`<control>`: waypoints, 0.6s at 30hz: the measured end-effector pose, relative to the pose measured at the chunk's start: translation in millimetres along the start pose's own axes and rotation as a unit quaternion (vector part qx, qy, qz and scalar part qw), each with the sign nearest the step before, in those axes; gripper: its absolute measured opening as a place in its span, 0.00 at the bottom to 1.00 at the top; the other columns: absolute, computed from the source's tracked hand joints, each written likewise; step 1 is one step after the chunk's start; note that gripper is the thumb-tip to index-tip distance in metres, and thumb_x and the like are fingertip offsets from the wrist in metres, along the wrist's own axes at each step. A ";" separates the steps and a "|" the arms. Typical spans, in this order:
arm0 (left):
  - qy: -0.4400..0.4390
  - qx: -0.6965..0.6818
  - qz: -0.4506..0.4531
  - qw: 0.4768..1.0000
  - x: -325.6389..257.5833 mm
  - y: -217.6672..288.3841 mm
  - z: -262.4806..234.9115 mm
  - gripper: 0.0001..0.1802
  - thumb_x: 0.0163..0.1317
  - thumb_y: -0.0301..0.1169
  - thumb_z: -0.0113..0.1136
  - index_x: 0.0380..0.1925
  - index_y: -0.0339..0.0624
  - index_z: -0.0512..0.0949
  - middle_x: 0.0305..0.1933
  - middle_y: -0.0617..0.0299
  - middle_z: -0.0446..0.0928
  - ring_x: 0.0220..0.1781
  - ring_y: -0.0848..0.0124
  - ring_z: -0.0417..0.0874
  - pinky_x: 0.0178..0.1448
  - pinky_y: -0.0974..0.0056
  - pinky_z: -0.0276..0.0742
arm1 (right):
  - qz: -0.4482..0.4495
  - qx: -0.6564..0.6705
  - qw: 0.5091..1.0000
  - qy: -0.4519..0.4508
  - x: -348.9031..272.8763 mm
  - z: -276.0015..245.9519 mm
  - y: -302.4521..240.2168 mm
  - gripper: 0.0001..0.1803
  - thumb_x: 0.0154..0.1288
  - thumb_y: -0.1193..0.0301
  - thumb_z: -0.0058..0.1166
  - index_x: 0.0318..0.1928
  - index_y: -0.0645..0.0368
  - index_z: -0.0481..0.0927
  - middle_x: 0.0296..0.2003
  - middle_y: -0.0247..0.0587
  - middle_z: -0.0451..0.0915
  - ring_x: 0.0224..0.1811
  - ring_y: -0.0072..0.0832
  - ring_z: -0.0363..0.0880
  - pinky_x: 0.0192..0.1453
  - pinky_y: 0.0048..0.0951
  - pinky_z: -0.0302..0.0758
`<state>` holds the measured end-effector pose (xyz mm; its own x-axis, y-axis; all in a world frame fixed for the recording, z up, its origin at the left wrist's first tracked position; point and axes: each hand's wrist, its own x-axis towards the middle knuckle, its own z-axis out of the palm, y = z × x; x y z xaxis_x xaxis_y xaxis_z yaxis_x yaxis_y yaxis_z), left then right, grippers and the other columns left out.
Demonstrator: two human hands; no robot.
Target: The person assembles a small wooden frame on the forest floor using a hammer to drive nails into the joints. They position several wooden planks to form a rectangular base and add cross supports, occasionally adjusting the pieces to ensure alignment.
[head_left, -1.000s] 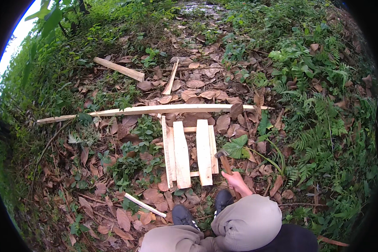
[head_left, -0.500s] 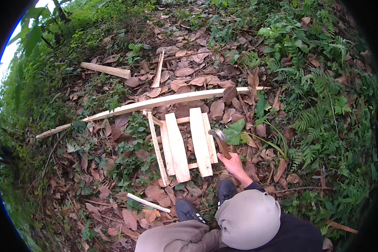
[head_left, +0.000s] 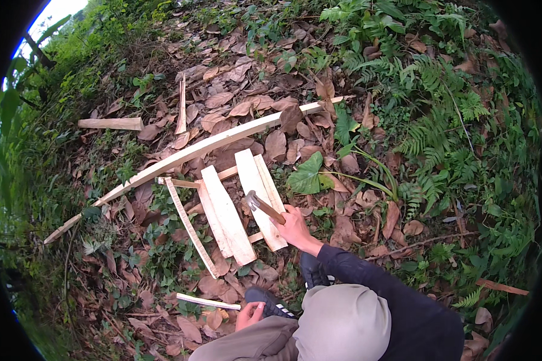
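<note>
My right hand is closed round the wooden handle of a claw hammer, its metal head over the pale slats. Beneath it lies a small wooden frame: a wide slat on the left and another on the right, each with a narrower board beside it, across thin crosspieces. A narrow strip stands along the frame's left side. My left hand is low beside my left knee, fingers curled together near the end of a short white strip; whatever they hold is too small to make out.
A long pale pole lies across the ground beyond the frame. Farther left are a short wooden block and a split piece. Dry leaves, ferns and a broad green leaf surround the work. My shoes are close to the frame.
My right hand and the hammer have moved left, from beside the frame to over the right slats. My left hand has come into view by my knee. The view has turned slightly.
</note>
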<state>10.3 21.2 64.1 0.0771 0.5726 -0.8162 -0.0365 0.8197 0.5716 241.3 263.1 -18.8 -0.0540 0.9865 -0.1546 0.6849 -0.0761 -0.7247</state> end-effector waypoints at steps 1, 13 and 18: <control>-0.001 0.029 0.001 1.000 2.6 10.7 -0.1 0.17 0.74 0.39 0.60 0.51 0.37 0.81 0.24 0.72 0.72 0.27 0.85 0.70 0.30 0.74 0.62 | -0.010 -0.009 1.000 0.003 -2.5 2.4 -8.5 0.15 0.64 0.63 0.64 0.32 0.65 0.84 0.49 0.49 0.81 0.51 0.49 0.73 0.55 0.48 0.71; -0.054 0.190 0.105 0.975 63.4 108.1 52.8 0.20 0.72 0.45 0.60 0.50 0.38 0.81 0.23 0.65 0.75 0.26 0.79 0.72 0.33 0.68 0.69 | -0.140 -0.073 0.974 0.163 153.2 -37.9 28.3 0.10 0.50 0.77 0.65 0.34 0.66 0.81 0.37 0.49 0.83 0.42 0.50 0.77 0.50 0.46 0.75; -0.086 0.180 0.092 0.975 65.7 105.1 59.9 0.21 0.72 0.45 0.60 0.50 0.38 0.81 0.22 0.66 0.73 0.25 0.78 0.71 0.32 0.68 0.69 | -0.041 -0.130 0.984 0.112 189.4 -37.4 31.2 0.14 0.51 0.70 0.71 0.34 0.64 0.81 0.32 0.53 0.81 0.42 0.52 0.78 0.49 0.49 0.75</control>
<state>71.1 144.1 75.6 0.2702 0.6725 -0.6890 0.2853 0.6276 0.7244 279.6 453.0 -45.5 0.0247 0.9972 0.0702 0.8489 0.0161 -0.5283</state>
